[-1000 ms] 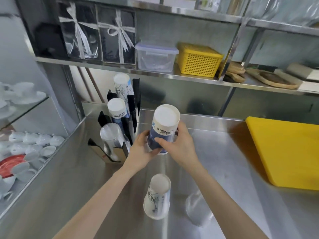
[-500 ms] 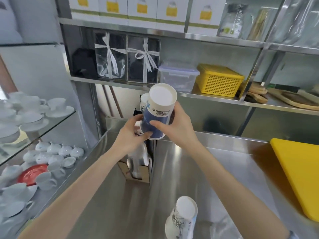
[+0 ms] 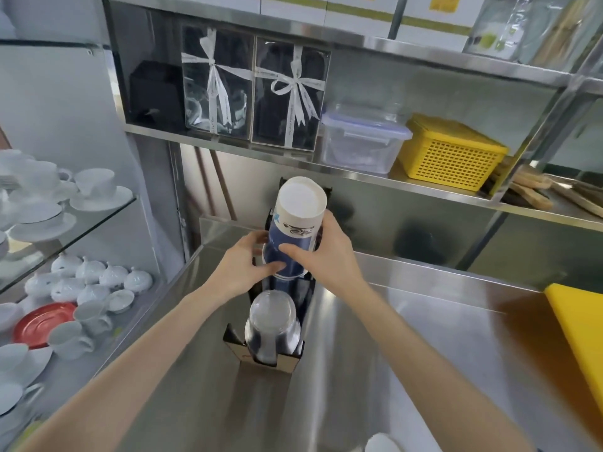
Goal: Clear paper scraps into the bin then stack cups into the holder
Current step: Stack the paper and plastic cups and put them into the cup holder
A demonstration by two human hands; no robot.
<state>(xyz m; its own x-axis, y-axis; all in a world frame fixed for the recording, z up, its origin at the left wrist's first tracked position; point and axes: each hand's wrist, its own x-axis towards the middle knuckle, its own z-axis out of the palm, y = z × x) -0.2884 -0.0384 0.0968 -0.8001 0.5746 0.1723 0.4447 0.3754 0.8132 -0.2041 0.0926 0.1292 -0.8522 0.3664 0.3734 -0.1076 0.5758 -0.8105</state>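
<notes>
An upside-down stack of blue and white paper cups point(image 3: 295, 223) is held over the middle slot of the black cup holder point(image 3: 293, 353) on the steel counter. My left hand point(image 3: 243, 269) grips its lower left side and my right hand point(image 3: 321, 256) wraps its right side. A stack of clear plastic cups point(image 3: 272, 324) fills the holder's front slot. The holder's back slots are hidden behind the held stack. The white top of another paper cup point(image 3: 383, 443) shows at the bottom edge.
A glass shelf unit with white cups, saucers and a red plate point(image 3: 42, 322) stands at the left. A steel shelf above carries ribboned boxes point(image 3: 287, 93), a clear container point(image 3: 362, 141) and a yellow basket point(image 3: 450, 151). A yellow board point(image 3: 580, 327) lies at the right.
Both hands have carried the paper cup stack from over the counter up and across to the holder. The view has tilted up and shifted left, so the loose cups on the counter dropped out of sight.
</notes>
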